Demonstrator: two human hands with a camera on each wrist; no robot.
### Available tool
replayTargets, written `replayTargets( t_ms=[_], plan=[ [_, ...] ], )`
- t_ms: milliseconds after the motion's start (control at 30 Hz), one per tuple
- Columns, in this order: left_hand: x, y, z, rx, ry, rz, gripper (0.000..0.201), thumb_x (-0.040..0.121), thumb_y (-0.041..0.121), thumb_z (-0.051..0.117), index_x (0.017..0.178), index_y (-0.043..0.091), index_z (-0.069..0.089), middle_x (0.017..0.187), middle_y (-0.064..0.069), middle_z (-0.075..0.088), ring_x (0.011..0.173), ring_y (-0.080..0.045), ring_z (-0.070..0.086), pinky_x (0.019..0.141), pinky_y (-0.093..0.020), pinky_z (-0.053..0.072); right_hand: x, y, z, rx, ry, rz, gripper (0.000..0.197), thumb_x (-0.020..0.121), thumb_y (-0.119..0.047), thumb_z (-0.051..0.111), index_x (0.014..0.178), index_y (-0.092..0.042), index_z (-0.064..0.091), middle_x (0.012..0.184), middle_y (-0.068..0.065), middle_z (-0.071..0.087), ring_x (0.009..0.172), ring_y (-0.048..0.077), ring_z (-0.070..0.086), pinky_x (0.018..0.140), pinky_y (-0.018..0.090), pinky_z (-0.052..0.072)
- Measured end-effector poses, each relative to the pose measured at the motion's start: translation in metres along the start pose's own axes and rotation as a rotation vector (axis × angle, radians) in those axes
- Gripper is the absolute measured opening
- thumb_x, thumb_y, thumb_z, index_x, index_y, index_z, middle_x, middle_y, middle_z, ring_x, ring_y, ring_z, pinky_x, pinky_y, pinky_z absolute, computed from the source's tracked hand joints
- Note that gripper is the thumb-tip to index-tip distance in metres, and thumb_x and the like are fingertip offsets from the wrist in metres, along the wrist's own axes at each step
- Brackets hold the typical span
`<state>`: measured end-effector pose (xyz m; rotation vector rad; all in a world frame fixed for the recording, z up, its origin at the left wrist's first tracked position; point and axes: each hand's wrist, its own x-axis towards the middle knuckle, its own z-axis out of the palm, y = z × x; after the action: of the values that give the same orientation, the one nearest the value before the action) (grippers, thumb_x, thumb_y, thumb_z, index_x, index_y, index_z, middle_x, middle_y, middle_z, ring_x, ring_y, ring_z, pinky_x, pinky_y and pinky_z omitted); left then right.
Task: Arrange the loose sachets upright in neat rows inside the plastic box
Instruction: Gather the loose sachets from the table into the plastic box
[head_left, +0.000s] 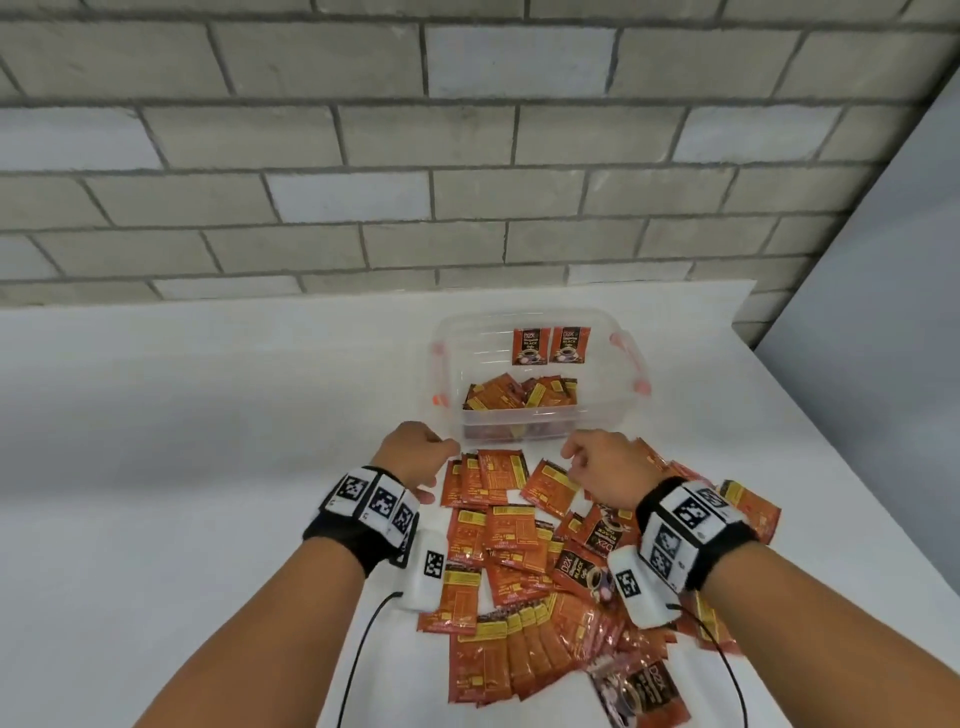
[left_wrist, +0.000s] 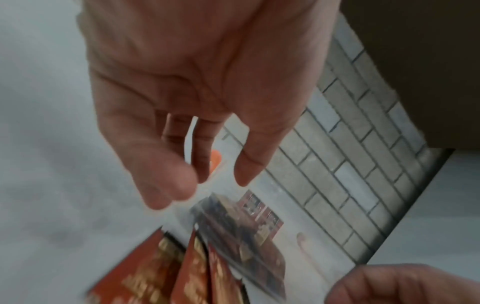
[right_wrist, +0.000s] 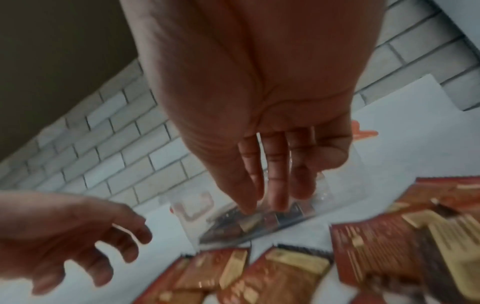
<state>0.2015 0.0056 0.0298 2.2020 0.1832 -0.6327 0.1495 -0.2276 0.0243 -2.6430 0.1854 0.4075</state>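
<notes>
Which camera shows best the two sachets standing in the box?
The head view: the two sachets stand upright against the far wall of the box, labels facing the camera. The left wrist view shows them small and blurred. In the right wrist view the right hand covers much of the box; they cannot be made out.

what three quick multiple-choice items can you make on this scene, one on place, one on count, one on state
1. Where is the box relative to the loose sachets?
A. beyond them, toward the wall
B. left of them
C. under them

2. How many sachets stand against the box's far wall?
A. none
B. two
C. five

3. What do the left hand and right hand hold?
A. a sachet each
B. the box
C. nothing

Key: 1 A, the box sits behind the pile; 2 B, two fronts show there; 3 C, both palms are bare.
</notes>
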Motion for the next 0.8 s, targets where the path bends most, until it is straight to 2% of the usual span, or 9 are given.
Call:
replayTargets(
  t_ms=[67,167,300,400,500,600,667,733,800],
  plan=[
    [0.008,-0.004,0.012,0.068,0.019,0.0,0.038,0.084,0.042,0.065,0.093,0.006,0.058,0.089,-0.01,0.064,0.082,-0.025,0.064,0.069,-0.036,0.059,0.007,-0.005,0.013,-0.108,-0.052,0.04,0.042,0.089,-0.029,0.061,0.128,-0.015,0.052,0.126,0.007,0.058,0.108,0.022,0.059,0.087,0.029,0.047],
    [0.011,-0.006,0.028,0.208,0.052,0.026,0.055,0.074,0.058,0.07,0.093,0.008,0.059,0.088,-0.008,0.064,0.068,-0.018,0.057,0.052,-0.024,0.044,0.015,-0.011,0.029,-0.231,-0.074,0.078,0.068,0.082,-0.054,0.062,0.132,-0.011,0.045,0.132,0.011,0.053,0.115,0.028,0.054,0.094,0.037,0.047],
    [0.008,-0.008,0.044,0.252,0.051,0.043,0.045,0.079,0.05,0.071,0.088,0.012,0.047,0.083,-0.002,0.056,0.072,-0.017,0.053,0.052,-0.024,0.037,0.016,-0.011,0.045,-0.377,-0.031,0.115,0.074,0.082,-0.059,0.06,0.134,-0.011,0.04,0.133,0.015,0.048,0.12,0.031,0.048,0.098,0.039,0.043],
    [0.015,-0.011,0.047,0.265,0.05,0.044,0.041,0.079,0.046,0.072,0.082,0.011,0.051,0.085,-0.005,0.062,0.069,-0.018,0.055,0.052,-0.024,0.04,0.018,-0.012,0.048,-0.398,-0.004,0.13,0.078,0.079,-0.062,0.061,0.134,-0.01,0.041,0.133,0.016,0.046,0.121,0.032,0.045,0.1,0.038,0.039],
    [0.019,-0.017,0.045,0.283,0.043,0.056,0.034,0.087,0.031,0.066,0.067,0.013,0.046,0.1,-0.013,0.069,0.078,-0.023,0.062,0.055,-0.023,0.043,0.017,-0.012,0.048,-0.313,0.045,0.115,0.077,0.078,-0.052,0.068,0.135,-0.01,0.037,0.131,0.016,0.047,0.121,0.033,0.045,0.098,0.039,0.042],
    [0.023,-0.023,0.042,0.319,0.044,0.039,0.033,0.094,0.021,0.055,0.064,0.014,0.045,0.109,-0.012,0.068,0.099,-0.025,0.065,0.071,-0.026,0.046,0.014,-0.012,0.046,-0.151,0.003,0.085,0.064,0.089,-0.031,0.061,0.139,-0.006,0.03,0.127,0.015,0.056,0.112,0.031,0.056,0.08,0.029,0.045],
    [0.029,-0.027,0.04,0.301,0.061,0.016,0.031,0.095,0.022,0.055,0.065,0.014,0.047,0.109,-0.011,0.069,0.096,-0.023,0.065,0.07,-0.023,0.045,0.011,-0.011,0.041,-0.028,0.001,0.065,0.057,0.092,-0.025,0.058,0.138,-0.005,0.03,0.122,0.016,0.059,0.107,0.03,0.059,0.075,0.027,0.043],
    [0.033,-0.029,0.038,0.292,0.07,0.001,0.03,0.098,0.025,0.05,0.072,0.009,0.055,0.109,-0.012,0.068,0.093,-0.022,0.065,0.07,-0.024,0.044,0.007,-0.013,0.032,0.037,0.044,0.034,0.055,0.093,-0.022,0.055,0.14,-0.008,0.03,0.118,0.016,0.061,0.103,0.03,0.059,0.072,0.027,0.041],
    [0.037,-0.031,0.034,0.305,0.083,0.003,0.029,0.099,0.026,0.047,0.093,0.003,0.063,0.112,-0.013,0.067,0.101,-0.024,0.064,0.075,-0.026,0.045,0.002,-0.017,0.025,0.092,0.05,-0.002,0.055,0.093,-0.022,0.051,0.143,-0.013,0.03,0.119,0.015,0.06,0.099,0.029,0.06,0.072,0.025,0.039]
  ],
)
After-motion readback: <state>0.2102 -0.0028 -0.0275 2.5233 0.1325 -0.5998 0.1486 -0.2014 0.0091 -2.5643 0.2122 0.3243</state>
